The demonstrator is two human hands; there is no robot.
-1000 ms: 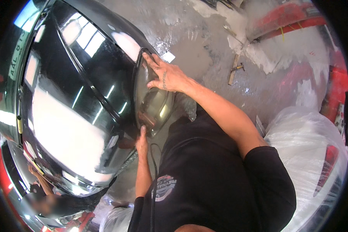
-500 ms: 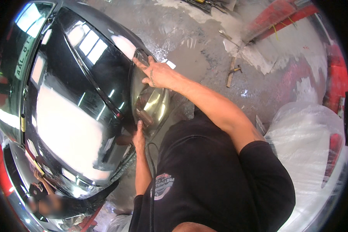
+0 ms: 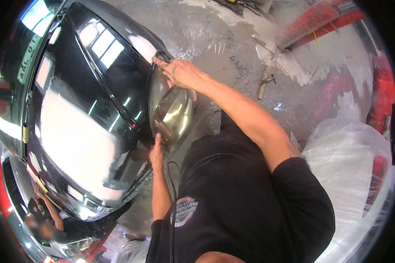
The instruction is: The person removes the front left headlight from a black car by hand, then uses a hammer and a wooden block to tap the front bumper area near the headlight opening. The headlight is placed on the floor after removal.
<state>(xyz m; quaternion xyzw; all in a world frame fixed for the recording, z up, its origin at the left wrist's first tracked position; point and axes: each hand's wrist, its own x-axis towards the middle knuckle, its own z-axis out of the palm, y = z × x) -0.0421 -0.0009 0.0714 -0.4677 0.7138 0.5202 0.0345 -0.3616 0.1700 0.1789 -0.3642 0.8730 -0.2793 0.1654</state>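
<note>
A yellowed, clear-lensed headlight (image 3: 176,111) sits at the front corner of a black car (image 3: 131,94). My right hand (image 3: 180,72) is closed over its far end, fingers reaching to the fender edge and thumb bent toward the lens. At the near end my left hand (image 3: 156,151) grips the headlight, its thumb lying up along the lens edge and its other fingers hidden underneath. Large pale sanded patches (image 3: 74,144) cover parts of the black hood, and another pale patch (image 3: 141,48) lies on the fender beside my right fingertips.
Another person (image 3: 48,219) crouches at the car's lower left, an arm raised to the bodywork. A hammer (image 3: 267,79) lies on the wet grey floor. Clear plastic sheeting (image 3: 342,171) covers something at right. Red metal framework (image 3: 316,22) stands at the upper right; a black cable (image 3: 173,184) hangs by my shirt.
My right hand's fingers have drawn closer together over the headlight's far end, and more of the lens shows. My left hand has shifted slightly. The other person's head has moved left.
</note>
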